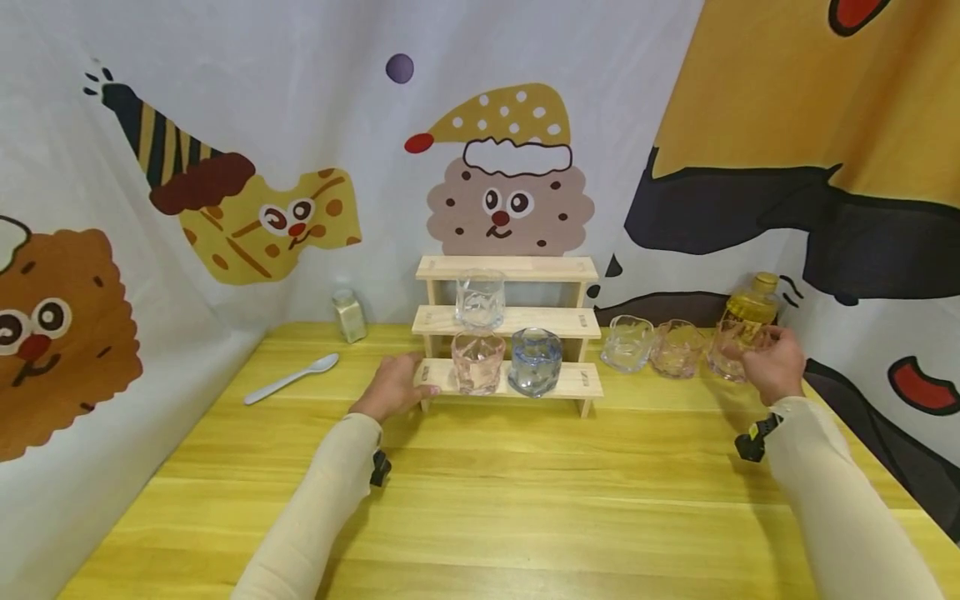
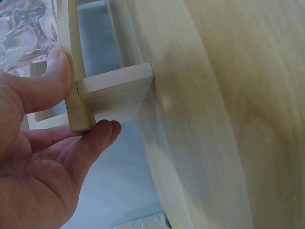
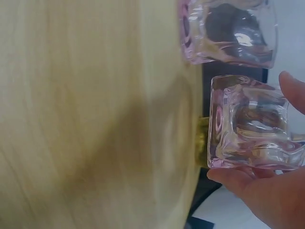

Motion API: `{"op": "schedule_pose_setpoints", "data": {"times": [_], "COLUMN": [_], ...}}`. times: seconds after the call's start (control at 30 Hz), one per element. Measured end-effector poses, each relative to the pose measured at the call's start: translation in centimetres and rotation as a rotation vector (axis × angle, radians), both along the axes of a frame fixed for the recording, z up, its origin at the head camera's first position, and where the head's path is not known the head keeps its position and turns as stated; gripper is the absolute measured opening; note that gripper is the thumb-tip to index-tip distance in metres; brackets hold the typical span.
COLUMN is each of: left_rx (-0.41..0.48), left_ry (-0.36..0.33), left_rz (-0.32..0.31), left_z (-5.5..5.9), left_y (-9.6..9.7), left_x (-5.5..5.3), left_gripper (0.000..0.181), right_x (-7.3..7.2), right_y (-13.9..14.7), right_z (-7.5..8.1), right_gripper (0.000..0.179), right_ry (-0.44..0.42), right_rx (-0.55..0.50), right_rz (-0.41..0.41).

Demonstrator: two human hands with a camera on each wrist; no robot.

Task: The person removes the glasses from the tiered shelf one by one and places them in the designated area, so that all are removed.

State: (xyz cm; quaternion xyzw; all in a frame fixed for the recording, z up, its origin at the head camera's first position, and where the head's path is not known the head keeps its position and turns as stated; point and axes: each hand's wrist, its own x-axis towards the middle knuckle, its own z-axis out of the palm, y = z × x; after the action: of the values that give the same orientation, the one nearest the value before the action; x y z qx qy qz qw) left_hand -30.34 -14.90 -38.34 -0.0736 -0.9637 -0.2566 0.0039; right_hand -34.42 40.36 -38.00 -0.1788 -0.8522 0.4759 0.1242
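I'm at a fabric-walled tabletop corner, home or studio I can't tell: white hanging cloth [image 1: 315, 83] printed with colourful cartoon faces [image 1: 506, 212] stands behind and beside my flat, yellow wood-grain table [image 1: 495, 508].

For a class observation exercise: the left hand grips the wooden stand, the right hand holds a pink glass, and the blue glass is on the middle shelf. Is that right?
One slip: the blue glass stands on the bottom shelf, not the middle shelf, as the head view shows. The left hand grips the wooden stand, and the right hand holds a pink glass.
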Motion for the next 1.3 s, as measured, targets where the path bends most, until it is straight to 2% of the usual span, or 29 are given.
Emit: {"op": "schedule_pose_setpoints", "data": {"times": [0.37,0.5,0.6,0.83,1.03,1.17,1.3], "left_rx": [0.005,-0.002,-0.005,0.010,0.009,0.003,-0.002], "left_ry": [-0.019,-0.001,-0.002,-0.019,-0.027,-0.028,-0.031], "left_rz": [0.000,-0.006,-0.008,-0.016,-0.005,-0.008,-0.008], "left_z": [-0.1,-0.1,-0.2,-0.1,0.1,0.1,0.0], "left_y": [0.0,0.1,0.1,0.2,0.0,-0.1,-0.1], "left_x": [0.1,0.0,0.0,0.0,-0.1,-0.1,-0.2], "left_gripper": [0.070,0.069,0.068,0.071,0.071,0.071,0.071], "right_x": [-0.7,-1.2,-1.5,-1.3,-1.6,-1.5,-1.0], "right_y": [0.2,0.2,0.2,0.6,0.7,0.8,0.4], "right_z": [-1.6,-1.9,-2.0,-1.9,-1.6,-0.8,0.6], "right_gripper": [0.096,0.098,0.098,0.097,0.101,0.106,0.102], "right_ry": [-0.027,-0.043,-0.044,-0.052,-0.106,-0.158,-0.153], "right_rx": [-0.047,-0.081,-0.068,0.020,0.118,0.181,0.234], "right_rz": [0.031,0.000,-0.018,0.027,0.097,0.133,0.134]}}
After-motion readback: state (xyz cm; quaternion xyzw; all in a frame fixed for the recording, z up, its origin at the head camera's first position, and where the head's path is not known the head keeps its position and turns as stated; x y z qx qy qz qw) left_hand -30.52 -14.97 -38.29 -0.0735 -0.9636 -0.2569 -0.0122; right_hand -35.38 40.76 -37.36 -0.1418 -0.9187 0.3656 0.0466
